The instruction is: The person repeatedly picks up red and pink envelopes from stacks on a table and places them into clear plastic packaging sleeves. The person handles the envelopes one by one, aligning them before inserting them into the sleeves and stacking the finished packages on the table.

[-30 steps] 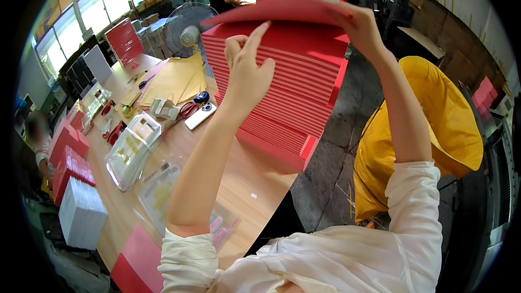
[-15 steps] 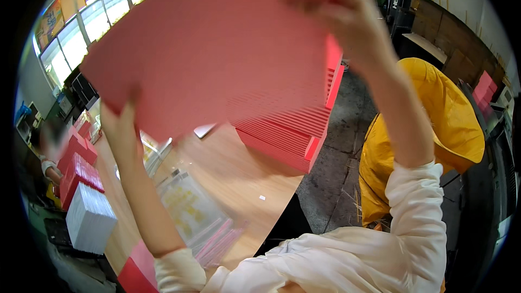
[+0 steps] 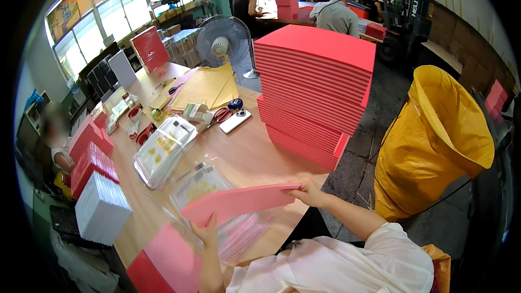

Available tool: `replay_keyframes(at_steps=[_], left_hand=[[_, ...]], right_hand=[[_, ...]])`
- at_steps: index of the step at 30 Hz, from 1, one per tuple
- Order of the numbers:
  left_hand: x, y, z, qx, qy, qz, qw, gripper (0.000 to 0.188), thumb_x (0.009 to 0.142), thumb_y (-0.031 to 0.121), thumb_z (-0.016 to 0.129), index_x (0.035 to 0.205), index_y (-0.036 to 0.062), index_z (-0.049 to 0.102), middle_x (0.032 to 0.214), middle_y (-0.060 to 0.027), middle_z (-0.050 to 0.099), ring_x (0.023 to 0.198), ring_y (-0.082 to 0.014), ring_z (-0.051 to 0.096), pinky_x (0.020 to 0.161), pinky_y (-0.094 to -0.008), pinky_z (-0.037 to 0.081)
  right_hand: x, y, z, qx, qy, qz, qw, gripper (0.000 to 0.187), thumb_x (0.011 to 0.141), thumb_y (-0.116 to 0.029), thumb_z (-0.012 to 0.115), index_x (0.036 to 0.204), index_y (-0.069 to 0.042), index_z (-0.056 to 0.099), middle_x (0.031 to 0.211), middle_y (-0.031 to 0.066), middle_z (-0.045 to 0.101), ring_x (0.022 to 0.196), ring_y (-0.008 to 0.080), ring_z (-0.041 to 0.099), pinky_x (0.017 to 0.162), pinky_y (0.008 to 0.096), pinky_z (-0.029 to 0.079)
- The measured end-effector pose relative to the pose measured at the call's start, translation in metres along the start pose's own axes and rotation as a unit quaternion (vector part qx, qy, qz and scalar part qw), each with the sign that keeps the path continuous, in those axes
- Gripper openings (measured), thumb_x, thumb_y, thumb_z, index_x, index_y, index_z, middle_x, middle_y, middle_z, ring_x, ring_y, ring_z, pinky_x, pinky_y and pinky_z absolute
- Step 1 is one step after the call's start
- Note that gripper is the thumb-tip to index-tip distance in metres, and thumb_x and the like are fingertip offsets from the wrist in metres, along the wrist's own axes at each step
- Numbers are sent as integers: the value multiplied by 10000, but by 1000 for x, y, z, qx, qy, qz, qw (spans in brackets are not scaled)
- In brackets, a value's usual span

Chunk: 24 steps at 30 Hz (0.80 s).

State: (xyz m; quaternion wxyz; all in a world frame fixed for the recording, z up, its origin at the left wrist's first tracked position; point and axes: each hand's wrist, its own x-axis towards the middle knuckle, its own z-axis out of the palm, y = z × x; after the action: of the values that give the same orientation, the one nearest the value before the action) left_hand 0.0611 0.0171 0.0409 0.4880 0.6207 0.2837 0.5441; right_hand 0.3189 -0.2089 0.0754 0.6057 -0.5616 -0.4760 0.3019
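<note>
A stiff pink sheet (image 3: 239, 199) is held low over the near part of the table, tilted so that I see it at a slant. My left hand (image 3: 206, 230) grips its near left edge, thumb on top. At the far right corner my right hand (image 3: 306, 191) pinches it. Beyond my hands rises a tall stack of red and pink sheets (image 3: 312, 92). Below the held sheet lies a clear plastic bag with yellow print (image 3: 198, 184), partly covered. Pink strips in clear plastic (image 3: 244, 236) lie beside it.
Left of me stand a white stack (image 3: 103, 209) and red stacks (image 3: 95, 168). Farther on are bundled clear bags (image 3: 163, 149), a white phone (image 3: 235, 121), scissors (image 3: 221, 115) and a fan (image 3: 220, 46). A yellow sack (image 3: 429, 152) stands right. Other people work in the background.
The pink sheet has come down from high before me to just over the near table, still in both hands. The tall stack, phone and fan now show in full.
</note>
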Motion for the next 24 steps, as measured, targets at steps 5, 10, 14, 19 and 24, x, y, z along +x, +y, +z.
replay_keyframes(at_steps=[5,10,14,19,24], left_hand=[[-15,-47,-19,24,-9,22,999,669,672,-105,781,1247,-40,444,1132,-119,577,1020,-209,596,869,-336,529],[-24,-48,-16,-94,-12,-52,994,665,686,-128,753,1259,-24,432,1125,-120,576,1018,-214,604,863,-341,543],[-27,-44,-12,-119,-12,-52,991,628,698,-122,748,1232,-20,435,1113,-116,573,1010,-213,609,859,-340,547],[-27,-56,-15,-61,7,-24,998,634,702,-93,765,1224,-14,415,1114,-112,563,1000,-200,603,849,-331,538],[-35,-73,-21,-69,2,-11,998,651,705,-82,770,1239,-9,405,1107,-109,567,978,-189,599,842,-322,531]], right_hand=[[-5,12,6,37,-15,54,998,257,918,-75,618,1167,-14,634,1053,4,662,953,69,582,814,242,493],[-8,7,10,24,-18,83,996,368,869,-70,680,1225,-16,605,1143,27,647,1003,81,586,871,255,494],[-8,23,23,17,15,66,998,300,837,-56,709,1128,-5,656,1035,37,686,920,87,607,817,259,503],[-5,40,20,0,0,49,999,196,838,-52,697,1020,22,690,928,58,719,853,95,632,778,266,513],[-10,33,25,25,6,90,996,171,831,-27,676,994,21,696,897,44,717,821,94,629,737,266,511]])
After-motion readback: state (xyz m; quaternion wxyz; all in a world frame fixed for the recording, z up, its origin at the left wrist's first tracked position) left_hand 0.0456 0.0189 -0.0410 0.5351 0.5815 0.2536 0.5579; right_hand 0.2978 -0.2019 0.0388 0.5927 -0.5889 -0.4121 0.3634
